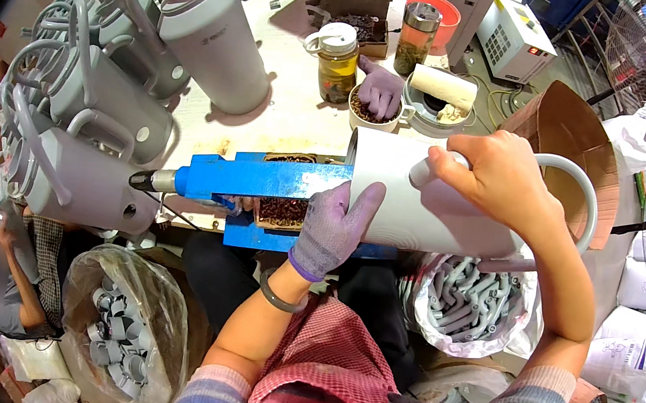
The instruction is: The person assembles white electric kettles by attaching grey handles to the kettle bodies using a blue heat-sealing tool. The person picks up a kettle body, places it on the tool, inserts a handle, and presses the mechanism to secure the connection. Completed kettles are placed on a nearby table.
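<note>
- Pale tabletop (293, 124) shows mid-frame, between the grey jugs (218, 35) crowding the upper left and the cups at upper centre; its near edge runs below the blue fixture (266, 185).
- And here's the held jug (457, 220), right of centre, lying sideways, its left end up against the fixture; I can't tell how far the two overlap. Its carry loop (592, 200) swings out near the carton (557, 155) at right.
- Right hand (497, 179), bare, comes up from the lower right, elbow bent, fingers curled and clamped on the jug's side handle (423, 173).
- Left hand (335, 229), gloved, reaches up from lower centre to the jug's left end, thumb and forefinger apart; the others are hidden, so I can't tell whether they grip.
- Containers now! A tray (281, 213) of small brownish bits sits under the fixture; a white cup (387, 123) at upper centre holds more, a purple glove (380, 90) on top.
- Below the jug, a white sack (524, 325) brims with grey handles (469, 299); lower left, a clear bag (177, 331) holds grey parts (120, 343).
</note>
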Available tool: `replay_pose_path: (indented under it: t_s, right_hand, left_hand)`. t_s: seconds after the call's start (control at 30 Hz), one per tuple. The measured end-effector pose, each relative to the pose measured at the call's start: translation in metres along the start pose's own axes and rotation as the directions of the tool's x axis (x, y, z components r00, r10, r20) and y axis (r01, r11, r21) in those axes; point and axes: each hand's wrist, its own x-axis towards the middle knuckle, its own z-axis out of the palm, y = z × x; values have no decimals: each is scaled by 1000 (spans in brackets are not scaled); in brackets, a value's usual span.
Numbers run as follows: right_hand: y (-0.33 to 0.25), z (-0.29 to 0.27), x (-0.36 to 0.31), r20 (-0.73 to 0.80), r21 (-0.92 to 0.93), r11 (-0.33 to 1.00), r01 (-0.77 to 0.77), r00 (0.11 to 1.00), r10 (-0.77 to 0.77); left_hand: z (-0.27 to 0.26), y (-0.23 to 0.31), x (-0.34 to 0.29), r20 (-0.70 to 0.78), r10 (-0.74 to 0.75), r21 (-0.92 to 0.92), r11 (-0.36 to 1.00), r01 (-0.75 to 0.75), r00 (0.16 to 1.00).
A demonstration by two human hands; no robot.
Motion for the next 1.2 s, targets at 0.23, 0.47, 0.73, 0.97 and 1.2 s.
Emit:
replay_pose_path:
  t_s: [0.23,0.47,0.73,0.97,1.2]
  right_hand:
    - [-6,2,-4,7,-105,994,-32,999,33]
    - [-8,4,-3,-7,-125,991,-49,999,49]
    - [-11,7,-4,-51,-104,993,-54,998,49]
    - [-1,10,-17,-161,73,994,-84,982,94]
    - [-2,12,-13,-153,-15,995,-97,984,93]
  left_hand:
    - [-1,7,-2,66,-63,-102,992,70,996]
    - [-5,4,1,114,-87,-93,991,97,990]
    - [-4,-1,2,145,-92,-231,965,124,985]
    - [-2,4,5,109,-10,-203,979,32,994]
    - [-2,8,4,108,-30,-226,973,53,994]
